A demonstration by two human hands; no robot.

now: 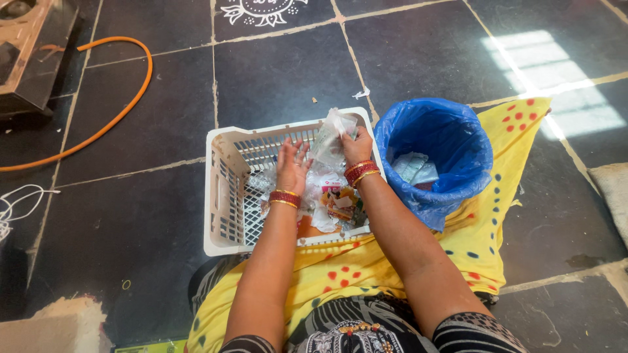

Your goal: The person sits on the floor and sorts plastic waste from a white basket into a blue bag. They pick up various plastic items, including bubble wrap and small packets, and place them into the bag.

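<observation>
Fingers of the right hand pinch a clear plastic wrapper above the white slotted crate. Left hand rests spread on litter, holding nothing. Wrapper judged light, limp, slippery; grip at an edge. Blue-lined bin sits at three o'clock.

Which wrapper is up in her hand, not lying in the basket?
The clear crinkly wrapper, pinched by the right hand. The others lie loose in the white basket under the left hand.
</observation>
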